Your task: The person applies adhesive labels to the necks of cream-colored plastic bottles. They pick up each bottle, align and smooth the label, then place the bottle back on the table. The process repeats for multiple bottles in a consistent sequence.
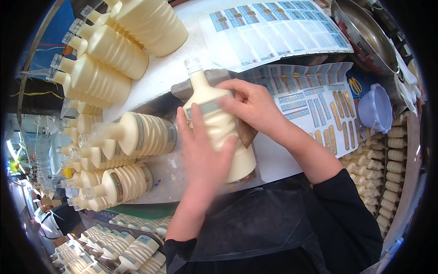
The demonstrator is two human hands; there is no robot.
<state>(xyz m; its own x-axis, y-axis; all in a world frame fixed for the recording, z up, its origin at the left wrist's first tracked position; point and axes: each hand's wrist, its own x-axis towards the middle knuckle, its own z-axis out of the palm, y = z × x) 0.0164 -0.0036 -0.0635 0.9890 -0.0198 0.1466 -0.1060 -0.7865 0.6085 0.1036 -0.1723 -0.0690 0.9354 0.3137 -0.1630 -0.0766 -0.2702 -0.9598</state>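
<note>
Basically, label: value style —

Bottle in hand: cream ribbed bottle lying on the white desk, clear threaded neck pointing away.
Left hand: flat, wrapped over its ribbed body.
Right hand: fingers pressing a grey-blue band onto the shoulder.
Done so far: banded bottles stacked just left, looks like several finished.
Left to do: plain bottles piled further back.
Sticker sheets: glossy, partly peeled.

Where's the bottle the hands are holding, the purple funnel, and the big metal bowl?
bottle (219, 125): head view, on its ribbed cream body between the hands.
funnel (375, 109): head view, on its purple cone.
bowl (365, 39): head view, on its shiny inner wall.
</note>
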